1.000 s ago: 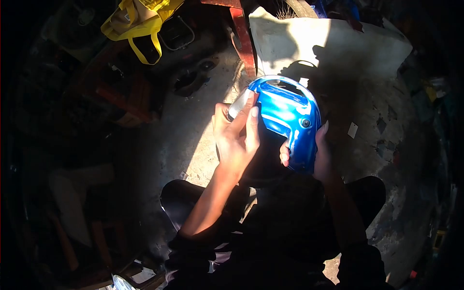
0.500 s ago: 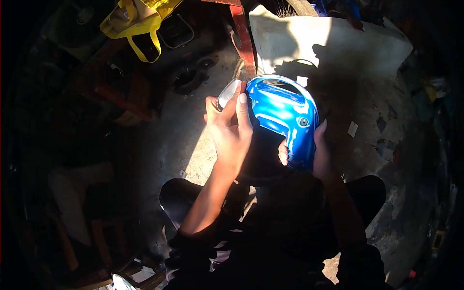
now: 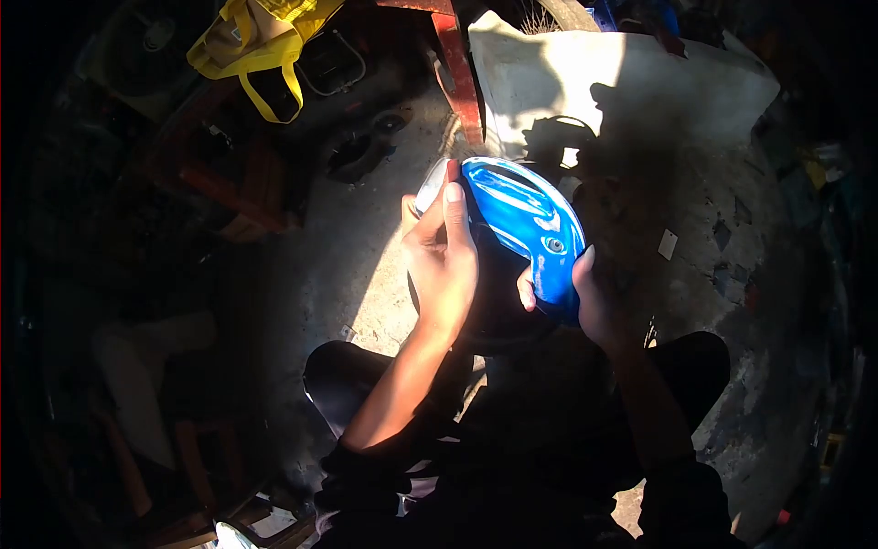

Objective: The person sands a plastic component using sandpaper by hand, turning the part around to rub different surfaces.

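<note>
A glossy blue curved part (image 3: 554,261) with a long slot and a small round fitting is tilted in front of me. My right hand (image 3: 594,293) grips its lower right end, thumb on the outer edge and fingertips at the inner edge. My left hand (image 3: 442,252) is closed at the part's upper left end, pinching a pale, shiny piece (image 3: 433,186) with a reddish strip beside it. Whether that piece touches the blue part is unclear. Deep shadow hides what lies below the blue part, between my hands.
A white panel (image 3: 677,91) lies on the floor beyond the part, beside a red metal bar (image 3: 462,82). A yellow bag (image 3: 290,69) is at the upper left. A small pale tag (image 3: 668,244) lies on the floor at the right.
The blue part has tilted and shifted down and left, along with my right hand. My left hand first moved left with the pale piece, then slightly back right.
</note>
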The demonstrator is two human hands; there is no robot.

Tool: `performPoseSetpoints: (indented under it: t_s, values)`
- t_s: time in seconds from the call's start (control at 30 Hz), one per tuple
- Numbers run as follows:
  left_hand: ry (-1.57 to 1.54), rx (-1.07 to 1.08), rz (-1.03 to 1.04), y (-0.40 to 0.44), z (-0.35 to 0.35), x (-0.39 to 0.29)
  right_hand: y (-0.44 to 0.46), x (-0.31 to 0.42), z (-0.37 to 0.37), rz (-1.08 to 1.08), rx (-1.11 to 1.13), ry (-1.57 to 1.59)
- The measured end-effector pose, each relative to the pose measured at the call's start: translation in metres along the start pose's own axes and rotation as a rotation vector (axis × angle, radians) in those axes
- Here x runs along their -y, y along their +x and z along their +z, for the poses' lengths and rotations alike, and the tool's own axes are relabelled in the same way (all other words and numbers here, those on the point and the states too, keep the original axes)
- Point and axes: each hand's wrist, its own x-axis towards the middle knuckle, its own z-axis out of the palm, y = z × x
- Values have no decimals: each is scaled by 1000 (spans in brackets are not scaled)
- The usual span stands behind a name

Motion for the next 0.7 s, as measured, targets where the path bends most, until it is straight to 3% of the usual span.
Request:
performPoseSetpoints:
  t_s: [0.03, 0.13, 0.33, 0.4, 0.53, 0.6, 0.7]
  values:
    - [-151, -6, -93, 0, 3, 3, -1, -2, -2, 0, -1, 2]
    - [-58, -34, 24, -11, 7, -4, -4, -6, -7, 52, -15, -218]
    - [-63, 20, -74, -2, 6, 5, -2, -4, 0, -13, -23, -317]
    - [-59, -43, 61, -11, 9, -1, -2, 0, 1, -77, -35, -330]
    - [89, -12, 117, -8, 5, -1, -2, -4, -2, -86, -30, -279]
    - [180, -41, 328, -17, 8, 2, -2, -3, -3, -72, -31, -296]
    - [207, -6, 400, -13, 6, 6, -3, -4, -4, -42, -51, -230]
